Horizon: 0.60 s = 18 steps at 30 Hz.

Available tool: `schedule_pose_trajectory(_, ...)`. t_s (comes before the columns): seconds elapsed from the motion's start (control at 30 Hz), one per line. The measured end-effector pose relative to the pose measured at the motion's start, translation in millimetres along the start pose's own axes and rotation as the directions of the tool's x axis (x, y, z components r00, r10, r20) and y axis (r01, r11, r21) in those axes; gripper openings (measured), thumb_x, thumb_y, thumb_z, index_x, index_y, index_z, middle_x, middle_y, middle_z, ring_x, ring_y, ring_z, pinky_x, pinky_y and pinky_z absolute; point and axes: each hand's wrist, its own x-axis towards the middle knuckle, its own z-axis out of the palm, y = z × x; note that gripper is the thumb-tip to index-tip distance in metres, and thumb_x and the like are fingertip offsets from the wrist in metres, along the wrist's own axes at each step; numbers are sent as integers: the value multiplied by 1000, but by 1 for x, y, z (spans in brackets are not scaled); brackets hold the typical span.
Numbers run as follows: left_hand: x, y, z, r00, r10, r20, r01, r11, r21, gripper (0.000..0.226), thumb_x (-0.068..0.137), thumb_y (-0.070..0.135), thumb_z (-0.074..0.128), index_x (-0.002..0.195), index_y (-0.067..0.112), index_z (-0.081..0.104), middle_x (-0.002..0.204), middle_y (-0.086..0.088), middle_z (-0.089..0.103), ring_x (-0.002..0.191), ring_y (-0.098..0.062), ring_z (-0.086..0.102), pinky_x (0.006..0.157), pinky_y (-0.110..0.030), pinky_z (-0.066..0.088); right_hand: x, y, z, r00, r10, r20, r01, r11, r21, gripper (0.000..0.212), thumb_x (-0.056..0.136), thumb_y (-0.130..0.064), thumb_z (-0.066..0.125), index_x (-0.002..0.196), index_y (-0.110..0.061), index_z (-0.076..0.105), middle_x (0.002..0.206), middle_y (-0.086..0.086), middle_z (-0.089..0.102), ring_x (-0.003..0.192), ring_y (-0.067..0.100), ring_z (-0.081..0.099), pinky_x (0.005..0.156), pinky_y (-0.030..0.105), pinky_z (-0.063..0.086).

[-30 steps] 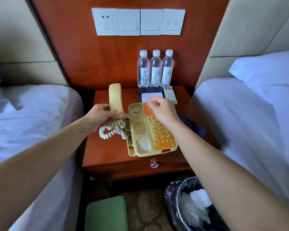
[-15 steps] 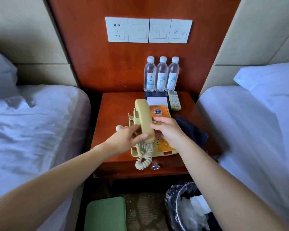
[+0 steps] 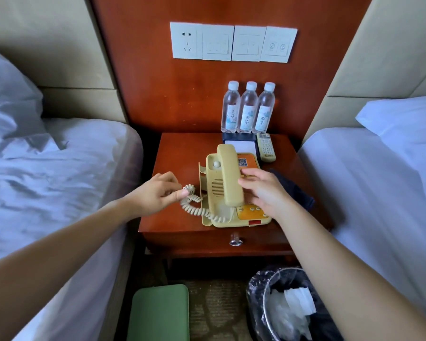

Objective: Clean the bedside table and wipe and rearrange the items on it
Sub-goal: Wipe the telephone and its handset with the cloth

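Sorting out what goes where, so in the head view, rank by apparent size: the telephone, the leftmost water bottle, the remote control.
1. telephone
2. leftmost water bottle
3. remote control
The last two sit farther back, shrinking them.

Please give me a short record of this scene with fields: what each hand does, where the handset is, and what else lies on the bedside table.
Left hand: pinches the coiled cord left of the telephone base
Right hand: fingers touch the handset
Handset: lies aslant on the telephone base
Back of bedside table: three water bottles, notepad, remote control
Right of base: dark cloth
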Motion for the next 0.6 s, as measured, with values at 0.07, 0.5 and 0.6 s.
schedule_pose_trajectory(0.07, 6, 4, -1, 998, -59, 9, 60, 989, -138, 72, 72, 87, 45, 89, 19, 61, 87, 11, 53, 76, -8, 49, 71, -20, 40, -4, 11, 8, 1000, 27, 6, -27, 999, -18, 44, 90, 3, 62, 132, -9, 52, 116, 8, 64, 107, 21, 64, 86, 39, 56)
schedule_pose_trajectory(0.5, 64, 29, -8, 932, -245, -267, 99, 881, -462, 23, 81, 6, 74, 97, 22, 68, 94, 2, 72, 91, -15, 68, 89, -35, 55, 2, 14, 24, 976, -209, -61, 126, 771, -625, 42, 89, -11, 67, 127, -24, 57, 113, -5, 59, 106, 13, 57, 89, 26, 45)
schedule_pose_trajectory(0.6, 67, 33, -7, 947, -165, -277, 19, 886, -463, 23, 80, 7, 77, 96, 18, 67, 93, 0, 72, 89, -16, 69, 89, -34, 56, 5, -7, 44, 926, -377, -8, 278, 698, -661, 44, 91, -25, 66, 133, -24, 54, 122, -9, 58, 108, 11, 55, 80, 21, 41)
